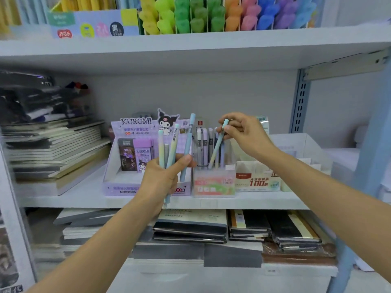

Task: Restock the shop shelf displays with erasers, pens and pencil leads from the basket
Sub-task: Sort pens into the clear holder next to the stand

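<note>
Right hand (243, 136) pinched top end of slim pastel tube (218, 144), lower tip angled down into clear display box (213, 182) on middle shelf (148, 200). Left hand (163, 178) gripped spare tubes (173, 142), fanned upward. Tubes likely light, stiff, smooth and slippery; best pinched near top, fed in singly.
</note>
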Demonstrator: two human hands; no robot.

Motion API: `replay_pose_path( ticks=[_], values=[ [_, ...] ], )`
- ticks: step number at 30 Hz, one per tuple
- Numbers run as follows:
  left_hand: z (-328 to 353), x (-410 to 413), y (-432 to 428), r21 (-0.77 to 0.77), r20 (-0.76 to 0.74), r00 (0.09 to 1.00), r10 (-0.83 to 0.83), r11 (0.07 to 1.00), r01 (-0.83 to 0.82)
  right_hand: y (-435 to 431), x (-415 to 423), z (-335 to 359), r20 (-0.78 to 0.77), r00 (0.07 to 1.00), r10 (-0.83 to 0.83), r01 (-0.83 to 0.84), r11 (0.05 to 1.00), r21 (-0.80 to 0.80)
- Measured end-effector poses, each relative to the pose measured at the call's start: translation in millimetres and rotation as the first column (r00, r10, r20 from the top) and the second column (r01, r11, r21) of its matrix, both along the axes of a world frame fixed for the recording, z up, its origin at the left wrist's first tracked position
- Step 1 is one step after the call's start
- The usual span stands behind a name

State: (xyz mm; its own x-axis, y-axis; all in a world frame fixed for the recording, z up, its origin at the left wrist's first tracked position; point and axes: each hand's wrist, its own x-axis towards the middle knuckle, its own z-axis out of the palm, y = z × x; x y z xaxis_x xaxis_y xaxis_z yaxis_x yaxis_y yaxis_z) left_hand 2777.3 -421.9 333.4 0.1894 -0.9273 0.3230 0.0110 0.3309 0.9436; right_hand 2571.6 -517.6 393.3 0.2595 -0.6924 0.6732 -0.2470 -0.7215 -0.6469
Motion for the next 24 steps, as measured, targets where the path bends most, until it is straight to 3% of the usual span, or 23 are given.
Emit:
replay_pose_path(
  ticks=[12,18,24],
  values=[
    [2.9,0.1,-6.1,0.001,-0.016,1.000,-0.025,1.000,0.025,-7.3,1.9,9.1,-0.211,0.975,0.068,-0.062,0.997,0.035],
    [2.2,-1.2,-6.9,-0.002,-0.040,0.999,-0.036,0.999,0.036,-6.5,3.6,1.0,-0.116,0.991,0.070,-0.062,0.995,0.072],
    [-1.0,-1.4,-8.2,0.008,-0.056,0.998,-0.035,0.999,0.035,-8.3,8.0,8.6,-0.113,0.993,-0.029,0.031,0.999,0.019]
  ],
)
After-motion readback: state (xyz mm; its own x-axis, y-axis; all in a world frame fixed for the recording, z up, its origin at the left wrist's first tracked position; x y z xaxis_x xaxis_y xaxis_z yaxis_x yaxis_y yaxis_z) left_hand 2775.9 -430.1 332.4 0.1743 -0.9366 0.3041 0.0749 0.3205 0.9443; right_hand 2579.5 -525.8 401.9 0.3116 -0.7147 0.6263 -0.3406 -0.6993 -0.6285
